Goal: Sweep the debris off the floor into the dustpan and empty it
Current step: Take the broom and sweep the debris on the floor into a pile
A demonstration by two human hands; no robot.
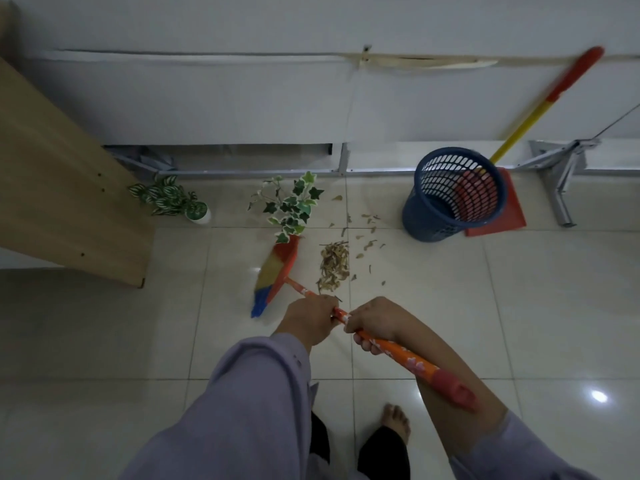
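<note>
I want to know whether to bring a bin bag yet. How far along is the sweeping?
Early. Done so far: much of the dry leaf debris is gathered into one pile, though bits lie scattered toward the blue basket. In hand: the left hand and right hand both grip the broom, bristles beside the pile. Left: the red dustpan leans unused behind the basket, so nothing is scooped or emptied.

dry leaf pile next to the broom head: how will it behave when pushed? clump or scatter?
Probably scatters. The leaf pile looks like loose, dry, curled flakes, so likely very light. Stray bits already lie spread toward the blue basket. The glossy tile floor should let pieces slide easily, so short gentle strokes with the broom seem safer.
</note>
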